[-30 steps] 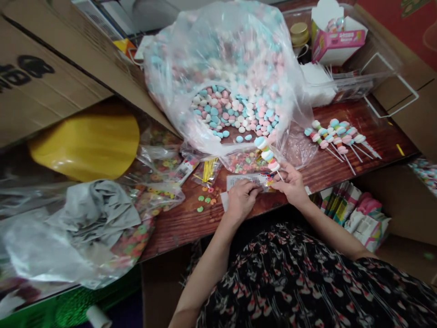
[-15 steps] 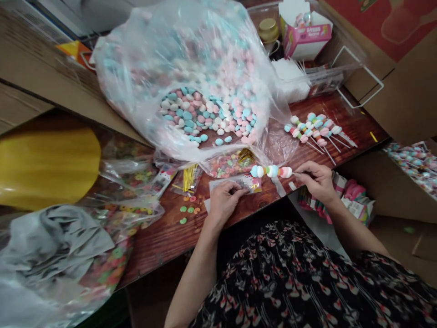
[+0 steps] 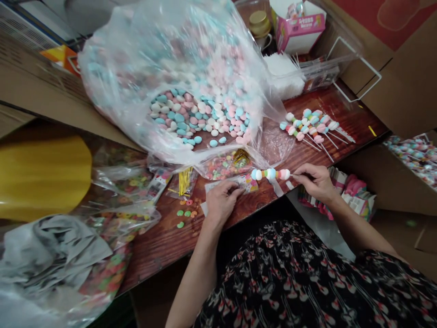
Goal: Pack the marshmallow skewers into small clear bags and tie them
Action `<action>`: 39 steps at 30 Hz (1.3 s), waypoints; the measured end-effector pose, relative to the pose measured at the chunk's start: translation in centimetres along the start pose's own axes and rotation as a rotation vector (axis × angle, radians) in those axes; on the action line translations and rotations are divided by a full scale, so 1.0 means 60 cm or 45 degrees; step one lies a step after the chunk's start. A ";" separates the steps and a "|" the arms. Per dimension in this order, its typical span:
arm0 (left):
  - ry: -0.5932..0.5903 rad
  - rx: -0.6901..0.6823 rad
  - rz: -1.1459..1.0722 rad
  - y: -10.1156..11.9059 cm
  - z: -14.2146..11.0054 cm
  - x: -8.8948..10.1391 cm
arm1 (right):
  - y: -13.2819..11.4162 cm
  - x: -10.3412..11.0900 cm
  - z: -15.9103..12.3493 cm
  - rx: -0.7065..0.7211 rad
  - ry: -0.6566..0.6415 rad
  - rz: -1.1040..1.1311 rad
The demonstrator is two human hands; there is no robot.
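From my remote seat I look down on a dark reddish wood-grain bench (image 3: 164, 241), hemmed in by brown cardboard boxes, one tilting in at the upper left (image 3: 30, 77). A huge clear plastic bag of pastel pink, blue and white candies (image 3: 201, 118) slumps across the upper middle. At the upper right lie finished skewers of pastel candy on white sticks (image 3: 307, 127), with a pink-and-white paper box (image 3: 300, 27) and a glass jar with a brass lid (image 3: 259, 23) beyond them.

Near the middle of the bench, just below the big bag, the person's right hand (image 3: 317, 182) holds a pastel candy skewer (image 3: 269, 174) level, its fingers (image 3: 303, 171) pinched closed on the white stick beside the last pink candy. The left hand (image 3: 221, 202) sits just left of the skewer, its fingers (image 3: 235, 191) curled down onto a clear printed packet (image 3: 232, 184); I cannot tell whether they grip it. Nearby are a small bag of yellow twist ties (image 3: 182, 182), loose green and orange candy rings (image 3: 182, 214), and a clear bag of colourful candy rings (image 3: 227, 165).
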State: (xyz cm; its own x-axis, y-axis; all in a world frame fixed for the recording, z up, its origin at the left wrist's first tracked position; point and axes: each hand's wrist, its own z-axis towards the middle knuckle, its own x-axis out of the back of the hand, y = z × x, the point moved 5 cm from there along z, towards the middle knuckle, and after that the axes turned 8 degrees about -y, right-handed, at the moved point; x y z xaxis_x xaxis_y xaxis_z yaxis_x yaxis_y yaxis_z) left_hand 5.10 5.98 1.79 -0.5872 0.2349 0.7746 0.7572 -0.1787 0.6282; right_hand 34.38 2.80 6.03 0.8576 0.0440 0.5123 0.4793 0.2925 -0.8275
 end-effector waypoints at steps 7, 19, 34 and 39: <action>-0.115 0.199 0.097 -0.009 0.013 0.003 | 0.001 0.002 0.005 0.007 0.050 -0.017; -0.160 -0.063 -0.014 -0.016 0.004 -0.001 | 0.007 -0.002 0.008 -0.015 0.119 -0.038; 0.112 -0.123 -0.057 -0.011 -0.016 -0.009 | -0.008 -0.008 0.018 0.065 -0.004 -0.059; 0.109 -0.110 -0.084 -0.012 -0.016 -0.010 | -0.010 -0.004 0.008 0.120 -0.042 -0.042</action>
State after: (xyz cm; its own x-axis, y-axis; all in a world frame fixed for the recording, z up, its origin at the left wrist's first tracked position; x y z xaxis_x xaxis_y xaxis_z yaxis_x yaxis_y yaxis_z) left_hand 4.66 5.06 0.96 -0.6600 0.1674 0.7324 0.6907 -0.2483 0.6792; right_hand 33.78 3.09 6.49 0.8345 0.0636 0.5473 0.4860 0.3829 -0.7856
